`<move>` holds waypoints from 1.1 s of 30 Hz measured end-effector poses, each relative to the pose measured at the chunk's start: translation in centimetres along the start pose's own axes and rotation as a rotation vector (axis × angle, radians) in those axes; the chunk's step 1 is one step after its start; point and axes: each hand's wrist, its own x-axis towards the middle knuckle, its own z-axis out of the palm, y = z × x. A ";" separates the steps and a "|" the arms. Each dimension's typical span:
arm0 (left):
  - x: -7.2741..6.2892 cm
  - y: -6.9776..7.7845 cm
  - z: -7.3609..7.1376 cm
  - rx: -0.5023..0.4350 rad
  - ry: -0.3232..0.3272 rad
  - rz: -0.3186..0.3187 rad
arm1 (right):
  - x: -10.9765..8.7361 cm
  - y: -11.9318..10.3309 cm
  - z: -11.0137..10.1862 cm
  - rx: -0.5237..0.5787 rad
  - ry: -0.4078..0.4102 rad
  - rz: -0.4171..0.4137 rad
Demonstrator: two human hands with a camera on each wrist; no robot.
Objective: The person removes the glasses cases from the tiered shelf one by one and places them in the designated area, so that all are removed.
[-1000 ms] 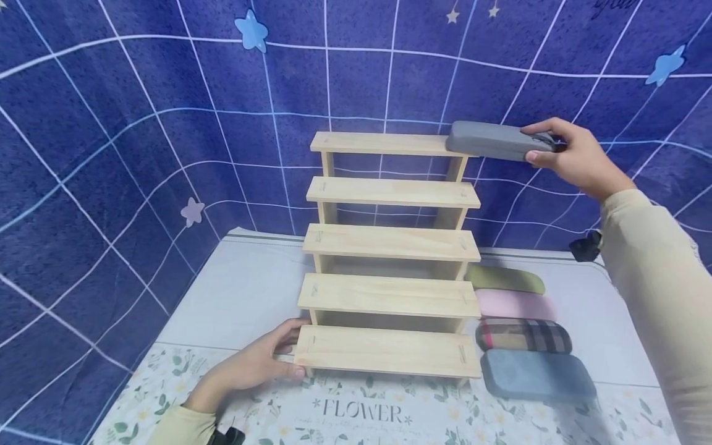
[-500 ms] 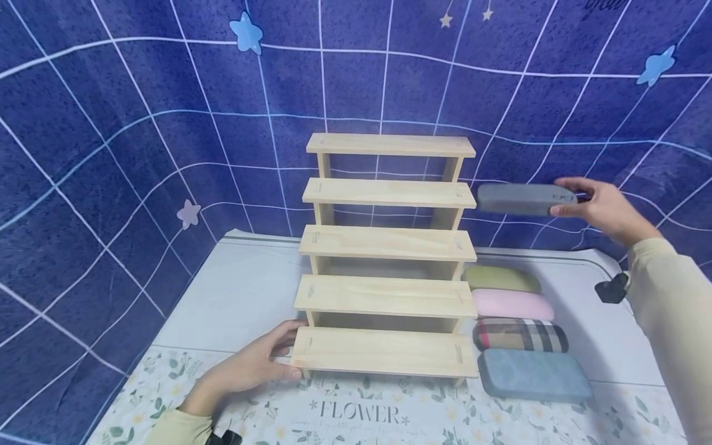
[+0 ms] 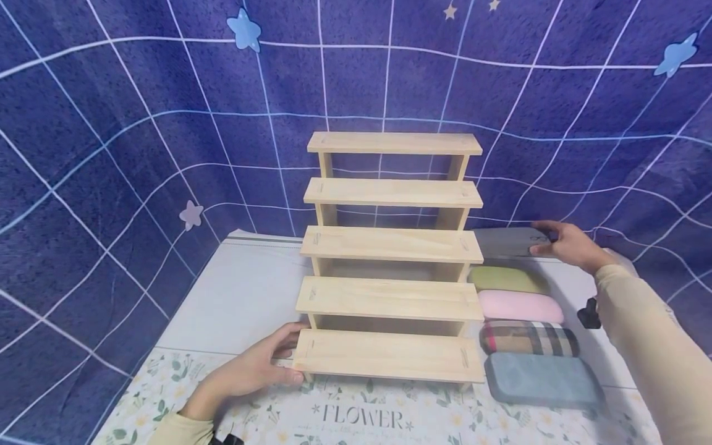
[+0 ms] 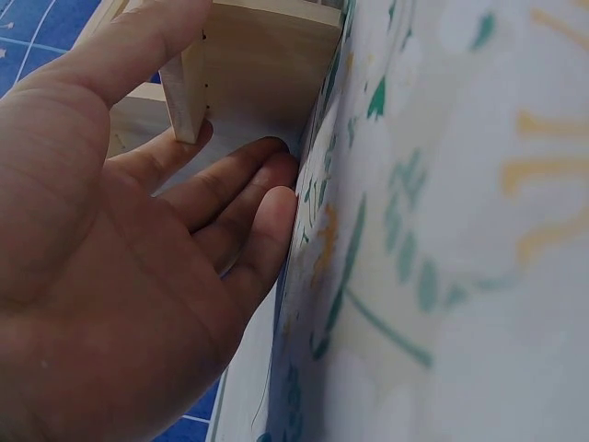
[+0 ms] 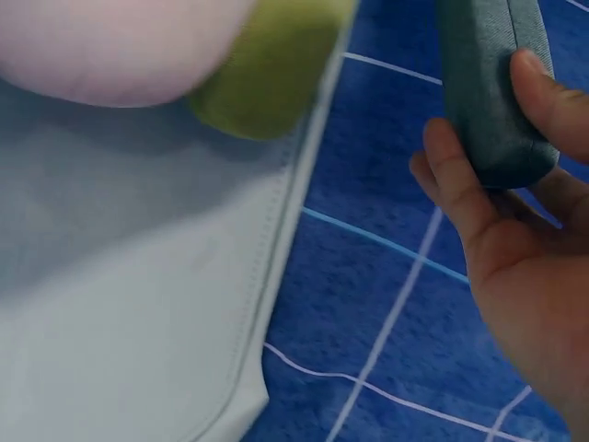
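In the head view, a grey glasses case (image 3: 505, 242) is gripped at its right end by my right hand (image 3: 575, 245), low behind the other cases. The right wrist view shows thumb and fingers pinching the end of that case (image 5: 492, 101). My left hand (image 3: 253, 366) holds the left end of the lowest step of a five-tier wooden stand (image 3: 389, 353), thumb in front and fingers behind. From the left wrist, the left hand (image 4: 138, 249) has its index finger against the stand's leg (image 4: 187, 101), other fingers near the table mat.
Right of the stand lie a green case (image 3: 508, 280), a pink case (image 3: 521, 306), a plaid case (image 3: 531, 338) and a blue case (image 3: 545, 378) in a column. A floral mat (image 3: 250, 420) covers the table. Behind hangs a blue gridded curtain (image 3: 222, 80).
The grey glasses case has left the right end of the top step and moved down and right, to behind the green case, in my right hand. My left hand stays at the lowest step.
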 end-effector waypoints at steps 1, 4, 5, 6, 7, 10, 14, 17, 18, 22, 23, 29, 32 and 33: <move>0.0 0.0 0.0 -0.002 -0.001 -0.003 | 0.2 0.3 0.3 -0.007 -0.004 -0.009; 0.0 0.0 0.0 -0.006 -0.001 -0.004 | 0.7 1.2 1.3 -0.035 -0.003 -0.025; 0.0 0.0 0.0 -0.007 -0.003 -0.004 | 0.7 1.5 1.5 -0.043 -0.002 -0.029; 0.0 0.0 0.0 -0.008 -0.004 -0.004 | 0.7 1.7 1.7 -0.050 -0.002 -0.034; 0.0 0.0 0.1 -0.010 -0.006 -0.003 | 0.7 1.9 1.8 -0.051 -0.003 -0.038; 0.0 0.0 0.1 -0.022 -0.011 -0.004 | 0.7 2.3 2.1 -0.047 -0.010 -0.049; 0.0 0.1 0.1 -0.033 -0.010 -0.018 | 0.7 2.5 2.2 -0.034 -0.041 -0.041; 0.0 0.2 0.1 -0.034 -0.007 -0.023 | 0.8 2.6 2.3 -0.037 -0.057 -0.046; 0.0 0.2 0.1 -0.033 -0.007 -0.023 | 0.9 2.6 2.4 -0.046 -0.056 -0.054; 0.0 0.2 0.0 -0.034 -0.009 -0.019 | 0.9 2.6 2.6 -0.005 -0.091 -0.054; 0.0 0.2 0.0 -0.034 -0.009 -0.019 | 0.9 2.7 2.6 0.019 -0.116 -0.035; 0.0 0.1 0.0 -0.030 -0.007 -0.018 | 1.2 2.6 3.0 0.104 -0.223 0.093; 0.0 0.1 0.0 -0.029 -0.008 -0.017 | 1.4 2.2 3.2 -0.021 -0.208 0.041; 0.0 0.1 0.0 -0.024 -0.006 -0.015 | 1.4 2.1 3.3 -0.064 -0.200 0.014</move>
